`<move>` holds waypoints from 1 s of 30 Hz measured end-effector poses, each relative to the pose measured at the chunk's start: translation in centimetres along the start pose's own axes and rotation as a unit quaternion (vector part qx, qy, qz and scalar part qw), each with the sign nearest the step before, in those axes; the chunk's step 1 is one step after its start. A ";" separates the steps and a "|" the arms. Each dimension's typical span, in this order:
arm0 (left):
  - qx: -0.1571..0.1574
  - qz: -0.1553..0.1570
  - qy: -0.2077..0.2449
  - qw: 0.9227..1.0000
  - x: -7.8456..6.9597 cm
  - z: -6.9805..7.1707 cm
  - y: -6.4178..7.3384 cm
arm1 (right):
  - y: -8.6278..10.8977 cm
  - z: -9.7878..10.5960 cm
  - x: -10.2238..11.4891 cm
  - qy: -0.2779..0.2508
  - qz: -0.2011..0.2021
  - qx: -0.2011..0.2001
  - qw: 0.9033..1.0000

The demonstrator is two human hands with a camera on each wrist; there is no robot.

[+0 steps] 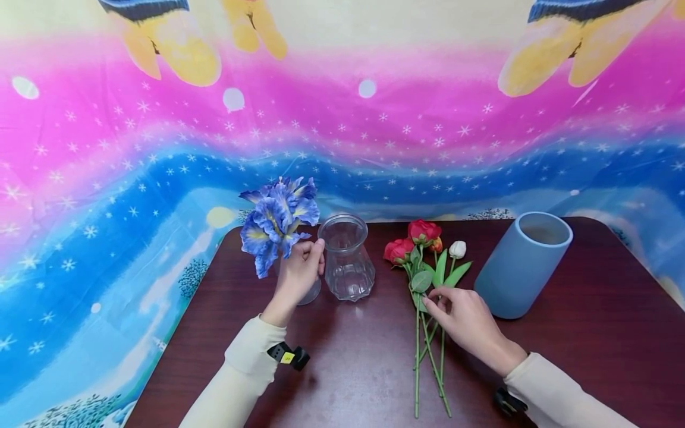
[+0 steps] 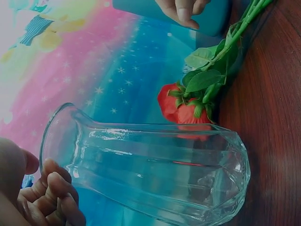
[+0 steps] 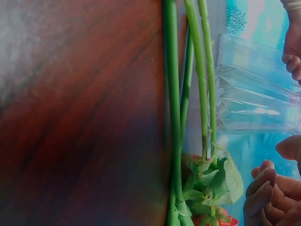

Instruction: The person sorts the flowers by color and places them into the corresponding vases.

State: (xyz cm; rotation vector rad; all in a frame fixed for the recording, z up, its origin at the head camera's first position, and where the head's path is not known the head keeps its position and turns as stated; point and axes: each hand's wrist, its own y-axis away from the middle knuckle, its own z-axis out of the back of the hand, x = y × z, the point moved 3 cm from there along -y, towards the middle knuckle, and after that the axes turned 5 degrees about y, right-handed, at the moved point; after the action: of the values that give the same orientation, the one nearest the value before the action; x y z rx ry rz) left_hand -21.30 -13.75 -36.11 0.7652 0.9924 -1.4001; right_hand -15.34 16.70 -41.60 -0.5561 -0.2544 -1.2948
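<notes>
My left hand (image 1: 301,268), its fingers curled, is beside a blue iris bloom (image 1: 278,220) and close to the rim of a clear glass vase (image 1: 350,273). Whether it pinches the iris stem is hidden. A second clear glass (image 1: 309,294) shows partly behind this hand and wrist. Over a bunch of loose stems, my right hand (image 1: 465,315) has its thumb and fingers apart and loosely bent, with nothing visible between them. The bunch has red roses (image 1: 398,251), a white tulip (image 1: 457,249) and green stems (image 1: 417,356); it lies on the table.
A tall blue-grey vase (image 1: 519,273) stands at the right, beyond my right hand. The dark wooden table (image 1: 353,368) ends at a printed cloth backdrop (image 1: 342,119). Black straps with small cameras (image 1: 289,355) sit on both wrists.
</notes>
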 end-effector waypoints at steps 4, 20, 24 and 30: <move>-0.001 0.003 0.016 1.000 0.0 -0.1 -0.1 | 0.1 -0.2 -0.2 -0.001 -0.006 0.005 1.000; -0.012 0.019 0.114 0.993 -0.6 -1.3 -0.3 | 0.7 -1.4 -0.5 -0.009 -0.010 0.016 1.000; -0.012 0.026 0.125 0.992 -0.5 -1.3 -0.3 | 0.9 -1.8 -0.4 -0.009 -0.002 0.019 1.000; -0.011 0.028 0.139 0.990 -0.4 -1.4 -0.4 | 1.0 -2.1 0.0 -0.005 0.005 0.026 1.000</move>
State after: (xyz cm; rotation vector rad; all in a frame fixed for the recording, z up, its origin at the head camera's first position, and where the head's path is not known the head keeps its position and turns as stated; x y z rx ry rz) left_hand -21.81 -12.36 -36.27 0.9829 1.1893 -1.2543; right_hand -14.63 15.78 -43.67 -0.5193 -0.2931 -1.2725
